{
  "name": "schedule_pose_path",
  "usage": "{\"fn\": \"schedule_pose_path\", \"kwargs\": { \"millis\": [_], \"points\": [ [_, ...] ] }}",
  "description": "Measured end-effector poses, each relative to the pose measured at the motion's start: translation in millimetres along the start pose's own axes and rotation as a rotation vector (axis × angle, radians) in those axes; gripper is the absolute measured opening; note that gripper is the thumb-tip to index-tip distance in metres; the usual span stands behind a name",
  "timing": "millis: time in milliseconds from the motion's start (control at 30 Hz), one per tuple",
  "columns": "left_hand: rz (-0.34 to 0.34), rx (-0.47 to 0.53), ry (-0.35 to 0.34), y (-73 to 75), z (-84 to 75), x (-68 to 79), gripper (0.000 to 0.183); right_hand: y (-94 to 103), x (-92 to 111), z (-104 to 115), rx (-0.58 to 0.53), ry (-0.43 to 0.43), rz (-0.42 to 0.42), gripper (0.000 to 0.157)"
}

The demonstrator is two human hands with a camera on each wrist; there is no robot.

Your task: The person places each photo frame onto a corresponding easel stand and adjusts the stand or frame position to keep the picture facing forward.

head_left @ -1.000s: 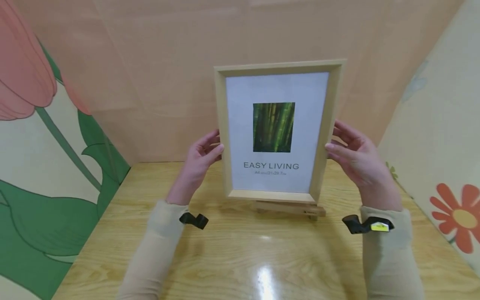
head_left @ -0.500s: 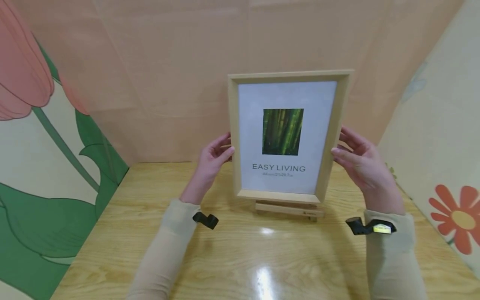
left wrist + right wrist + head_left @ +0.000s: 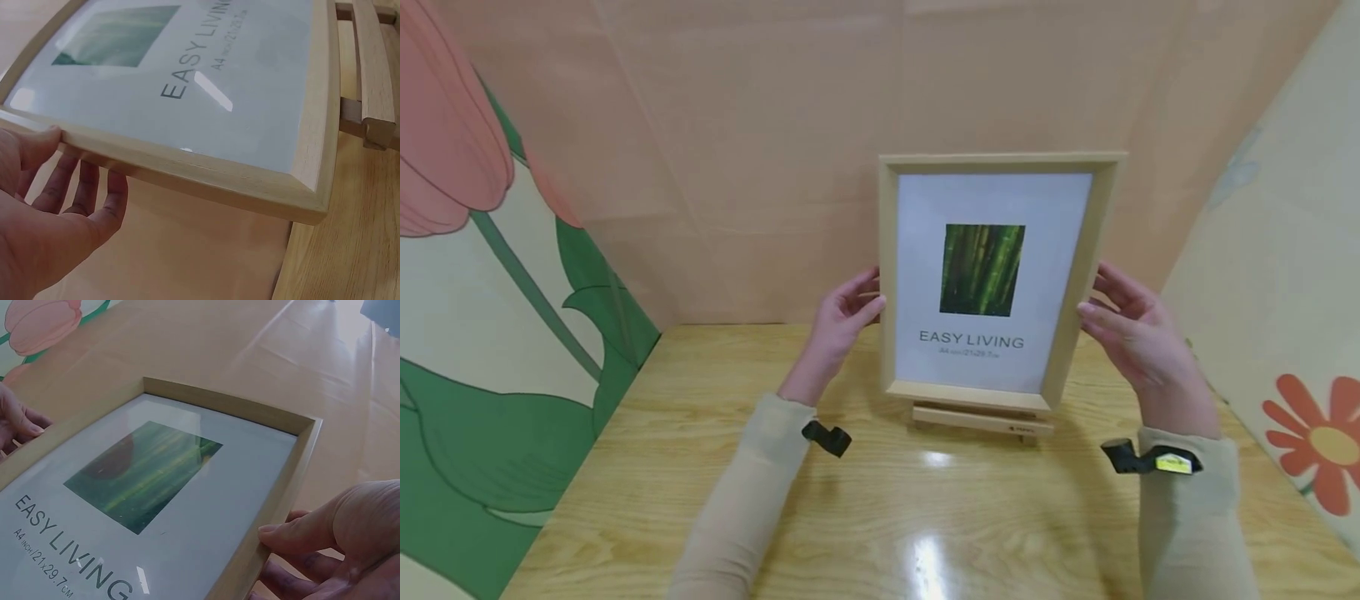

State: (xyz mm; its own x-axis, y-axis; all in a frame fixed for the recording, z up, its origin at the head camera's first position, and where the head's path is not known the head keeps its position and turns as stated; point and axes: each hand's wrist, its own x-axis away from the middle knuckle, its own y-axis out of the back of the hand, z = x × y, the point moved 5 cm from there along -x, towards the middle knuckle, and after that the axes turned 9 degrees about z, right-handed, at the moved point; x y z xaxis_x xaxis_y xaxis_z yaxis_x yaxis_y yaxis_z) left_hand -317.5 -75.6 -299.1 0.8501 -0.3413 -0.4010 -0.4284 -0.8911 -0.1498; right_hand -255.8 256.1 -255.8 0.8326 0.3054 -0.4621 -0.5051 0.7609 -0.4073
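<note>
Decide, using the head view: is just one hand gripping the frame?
No: left hand and right hand hold opposite sides of the frame.

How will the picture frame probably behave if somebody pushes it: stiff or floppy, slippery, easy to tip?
The picture frame is probably stiff, because its border looks like solid wood. Its front sheet shows glossy reflections, so it may be slippery. Tall and shallow, it might tip easily.

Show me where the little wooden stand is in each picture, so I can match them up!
Head: the wooden stand shows a bit right of and below the middle, just past the bottom edge of the picture frame.
Left wrist: upper right corner, partly cut off.
Right wrist: not in it.
Shared landmark: the words EASY LIVING, readable in all three, though partly cut off in the left wrist view.
</note>
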Motion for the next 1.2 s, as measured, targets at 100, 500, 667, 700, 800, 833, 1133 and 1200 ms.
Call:
{"fn": "schedule_pose_path", "kwargs": {
  "millis": [100,500,667,700,800,833,1133,1200],
  "points": [
    [0.003,0.000,0.007,0.7,1.9,-1.3,0.044,1.0,0.6,-0.9,-0.012,0.000,-0.021,0.052],
    [0.021,0.004,0.023,1.0,3.8,-3.1,0.044,-0.5,4.6,0.4,0.036,-0.022,-0.055,0.053],
    [0.043,0.008,0.026,2.8,2.9,-4.1,0.043,-0.7,4.9,0.5,0.093,-0.064,-0.104,0.054],
    [0.047,0.007,0.025,3.3,3.1,-4.7,0.043,-0.6,4.9,0.6,0.107,-0.074,-0.116,0.055],
    [0.056,0.002,0.028,3.4,3.0,-4.5,0.043,0.8,5.1,-0.5,0.139,-0.098,-0.134,0.057],
    [0.059,0.000,0.029,3.5,2.9,-4.4,0.043,1.1,5.2,-0.6,0.145,-0.100,-0.138,0.057],
    [0.075,-0.013,0.017,3.7,3.5,-5.5,0.042,1.6,6.6,-1.5,0.113,-0.075,-0.169,0.053],
    [0.076,-0.010,0.019,4.1,5.4,-5.7,0.042,2.3,6.5,-2.1,0.135,-0.087,-0.181,0.054]
  ]
}}
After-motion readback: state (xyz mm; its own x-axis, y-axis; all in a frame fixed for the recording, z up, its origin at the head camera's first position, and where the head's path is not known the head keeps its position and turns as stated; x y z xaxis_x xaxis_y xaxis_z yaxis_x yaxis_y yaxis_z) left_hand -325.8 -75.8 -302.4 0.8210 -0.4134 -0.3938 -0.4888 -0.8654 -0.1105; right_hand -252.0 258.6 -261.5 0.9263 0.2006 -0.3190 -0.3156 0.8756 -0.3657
